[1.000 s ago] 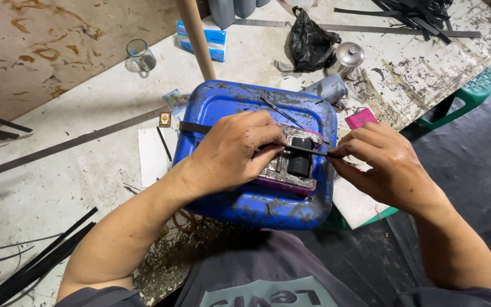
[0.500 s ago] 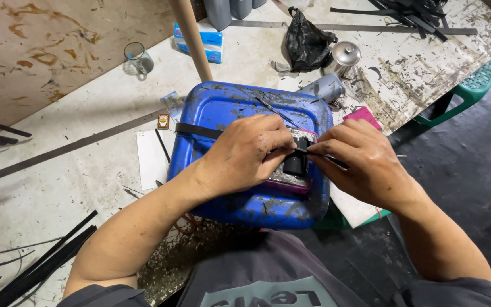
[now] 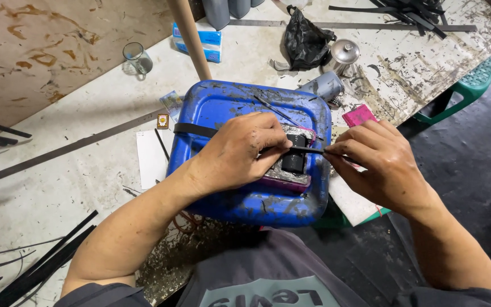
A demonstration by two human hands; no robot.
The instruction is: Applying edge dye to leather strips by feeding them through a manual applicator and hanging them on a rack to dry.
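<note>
A blue plastic jerrycan (image 3: pixel 223 108) lies flat in front of me, smeared with black. On its top sits a grimy block with a black cylinder (image 3: pixel 294 161). A thin black strip (image 3: pixel 308 149) runs across that cylinder. My left hand (image 3: pixel 240 150) pinches the strip's left part and rests on the can. My right hand (image 3: pixel 376 162) pinches the strip's right end, just off the can's right edge. A wider black strap (image 3: pixel 191 129) lies across the can behind my left hand.
A pink card (image 3: pixel 359 115) lies right of the can. Behind are a wooden stick (image 3: pixel 191 40), a glass mug (image 3: pixel 137 58), a blue-white box (image 3: pixel 206 44), a black bag (image 3: pixel 305 41), metal cans (image 3: pixel 342 57) and black strips (image 3: pixel 35 267). A green stool (image 3: pixel 467 85) stands off the bench edge.
My right hand has slid to the right along the strip, away from my left hand, so more of the thin black strip shows between them.
</note>
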